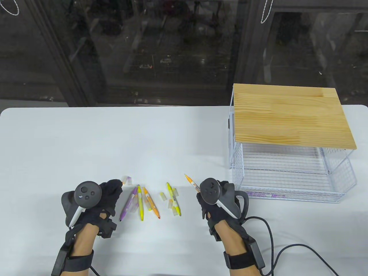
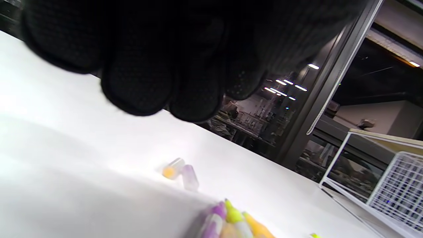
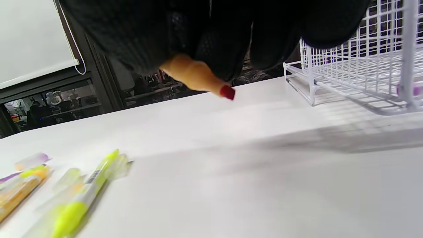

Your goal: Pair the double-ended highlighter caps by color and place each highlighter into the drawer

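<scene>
My right hand (image 1: 204,199) grips an uncapped orange highlighter (image 1: 191,182), whose tip points up and to the left; in the right wrist view its red-tipped end (image 3: 227,92) sticks out below the fingers (image 3: 218,43). My left hand (image 1: 112,188) hovers with loosely curled fingers (image 2: 165,82) that hold nothing, just short of an orange cap (image 2: 172,170) and a purple cap (image 2: 190,178) on the table. Between the hands lie a purple highlighter (image 1: 128,203), a yellow one (image 1: 140,203), an orange one (image 1: 151,203) and another yellow one (image 1: 174,199), with pale loose caps (image 1: 163,196) among them.
A white wire drawer unit (image 1: 238,161) with a wooden top (image 1: 290,115) stands at the right, its drawer (image 1: 287,198) pulled out toward me. Something purple (image 1: 266,195) lies at the drawer's front. A black cable (image 1: 287,247) trails from my right wrist.
</scene>
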Demonstrator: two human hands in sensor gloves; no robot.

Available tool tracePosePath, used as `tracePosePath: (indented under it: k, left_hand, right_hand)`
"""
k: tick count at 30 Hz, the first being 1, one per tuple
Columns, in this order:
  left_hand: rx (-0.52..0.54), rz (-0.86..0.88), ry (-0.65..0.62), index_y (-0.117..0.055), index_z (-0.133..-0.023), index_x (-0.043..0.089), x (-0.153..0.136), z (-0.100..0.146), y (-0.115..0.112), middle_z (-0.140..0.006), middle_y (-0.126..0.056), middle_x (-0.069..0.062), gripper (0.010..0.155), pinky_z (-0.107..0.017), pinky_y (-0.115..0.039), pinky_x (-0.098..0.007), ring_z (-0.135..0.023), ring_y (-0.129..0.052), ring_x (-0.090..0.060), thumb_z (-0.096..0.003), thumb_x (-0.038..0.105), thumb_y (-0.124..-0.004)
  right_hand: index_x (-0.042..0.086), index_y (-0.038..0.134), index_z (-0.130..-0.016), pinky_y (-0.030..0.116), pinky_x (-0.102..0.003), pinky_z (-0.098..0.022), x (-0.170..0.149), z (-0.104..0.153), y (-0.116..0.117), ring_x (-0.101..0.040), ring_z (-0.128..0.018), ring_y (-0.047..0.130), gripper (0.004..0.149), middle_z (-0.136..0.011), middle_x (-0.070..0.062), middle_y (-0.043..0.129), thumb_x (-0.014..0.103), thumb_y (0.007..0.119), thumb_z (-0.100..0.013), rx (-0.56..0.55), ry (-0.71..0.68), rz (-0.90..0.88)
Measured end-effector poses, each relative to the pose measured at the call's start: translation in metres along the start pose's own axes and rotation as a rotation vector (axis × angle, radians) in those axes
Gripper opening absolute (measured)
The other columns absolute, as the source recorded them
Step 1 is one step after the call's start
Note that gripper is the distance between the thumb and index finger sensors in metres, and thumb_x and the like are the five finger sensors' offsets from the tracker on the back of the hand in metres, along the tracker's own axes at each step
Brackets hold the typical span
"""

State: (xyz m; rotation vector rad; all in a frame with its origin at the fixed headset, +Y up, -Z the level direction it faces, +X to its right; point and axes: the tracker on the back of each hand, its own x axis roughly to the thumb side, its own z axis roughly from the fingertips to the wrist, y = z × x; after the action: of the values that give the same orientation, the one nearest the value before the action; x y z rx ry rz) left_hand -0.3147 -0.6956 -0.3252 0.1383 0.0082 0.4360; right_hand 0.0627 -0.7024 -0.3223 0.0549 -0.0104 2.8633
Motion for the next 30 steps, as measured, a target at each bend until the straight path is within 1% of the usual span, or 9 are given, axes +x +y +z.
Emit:
tracePosePath:
  k: [1,4,9,11,13,16,19,23,30]
  left_hand:
    - [0.0,-0.011,0.005,-0.093,-0.082,0.028,-0.001,-0.002,-0.001,-0.073,-0.106,-0.004,0.048,-0.042,-0.084,-0.057,-0.055,-0.103,-0.035,-0.0393,0.044,-0.081]
    - [0.001,-0.042,0.026,-0.093,-0.082,0.028,0.0,-0.008,-0.003,-0.073,-0.106,-0.004,0.047,-0.042,-0.084,-0.058,-0.055,-0.103,-0.036,-0.0393,0.044,-0.081]
    - [0.006,-0.126,0.055,-0.093,-0.082,0.028,0.009,-0.024,-0.004,-0.073,-0.106,-0.004,0.047,-0.043,-0.084,-0.058,-0.056,-0.103,-0.036,-0.0393,0.043,-0.082]
    - [0.004,-0.168,0.069,-0.093,-0.082,0.028,0.013,-0.032,-0.005,-0.073,-0.106,-0.003,0.047,-0.043,-0.084,-0.057,-0.056,-0.103,-0.036,-0.0389,0.043,-0.083]
    - [0.002,-0.195,0.078,-0.093,-0.082,0.029,0.015,-0.041,-0.006,-0.073,-0.106,-0.002,0.046,-0.043,-0.084,-0.057,-0.056,-0.103,-0.034,-0.0386,0.042,-0.084]
    - [-0.013,-0.207,0.113,-0.093,-0.082,0.03,0.014,-0.053,-0.011,-0.074,-0.105,-0.002,0.046,-0.044,-0.084,-0.057,-0.057,-0.103,-0.034,-0.0381,0.041,-0.085]
    - [-0.019,-0.237,0.153,-0.093,-0.081,0.03,0.011,-0.063,-0.019,-0.073,-0.106,-0.002,0.045,-0.044,-0.084,-0.057,-0.057,-0.103,-0.034,-0.0377,0.04,-0.086]
    - [-0.028,-0.294,0.198,-0.094,-0.081,0.029,0.005,-0.073,-0.033,-0.072,-0.106,-0.002,0.046,-0.043,-0.085,-0.056,-0.055,-0.103,-0.034,-0.0368,0.041,-0.088]
    - [-0.084,-0.444,0.181,-0.096,-0.079,0.029,0.008,-0.085,-0.057,-0.071,-0.107,-0.002,0.046,-0.043,-0.085,-0.056,-0.053,-0.104,-0.033,-0.0351,0.043,-0.089]
  right_hand:
    - [0.022,0.08,-0.085,0.068,-0.058,-0.055,-0.001,0.0,0.0,-0.045,-0.079,0.076,0.044,-0.083,-0.01,0.089,0.041,0.083,-0.045,0.013,0.001,-0.004]
    - [0.021,0.079,-0.086,0.07,-0.057,-0.054,-0.003,-0.001,-0.001,-0.043,-0.077,0.08,0.044,-0.082,-0.011,0.091,0.039,0.081,-0.045,0.005,0.01,-0.037]
    - [0.02,0.077,-0.086,0.071,-0.055,-0.053,-0.005,-0.001,-0.002,-0.04,-0.074,0.083,0.045,-0.079,-0.009,0.092,0.037,0.081,-0.045,-0.008,0.004,-0.055]
    - [0.019,0.074,-0.089,0.071,-0.055,-0.053,-0.005,-0.001,-0.002,-0.039,-0.073,0.083,0.047,-0.08,-0.009,0.09,0.034,0.081,-0.045,-0.024,-0.003,-0.059]
    - [0.017,0.072,-0.095,0.071,-0.055,-0.054,-0.005,-0.001,-0.002,-0.039,-0.073,0.083,0.052,-0.081,-0.008,0.089,0.031,0.079,-0.045,-0.034,-0.005,-0.054]
    - [0.018,0.076,-0.096,0.07,-0.056,-0.055,-0.006,-0.001,-0.002,-0.039,-0.073,0.083,0.053,-0.082,-0.008,0.089,0.029,0.078,-0.044,-0.042,-0.006,-0.043]
    - [0.019,0.081,-0.093,0.07,-0.056,-0.055,-0.006,-0.002,-0.001,-0.038,-0.073,0.084,0.05,-0.081,-0.008,0.09,0.03,0.08,-0.044,-0.042,-0.007,-0.043]
    - [0.02,0.081,-0.091,0.071,-0.055,-0.055,-0.006,-0.002,-0.001,-0.038,-0.073,0.084,0.049,-0.081,-0.007,0.09,0.031,0.081,-0.043,-0.034,-0.007,-0.039]
    - [0.02,0.082,-0.091,0.071,-0.055,-0.055,-0.007,-0.001,-0.001,-0.038,-0.073,0.084,0.049,-0.081,-0.007,0.09,0.032,0.082,-0.044,-0.031,-0.005,-0.034]
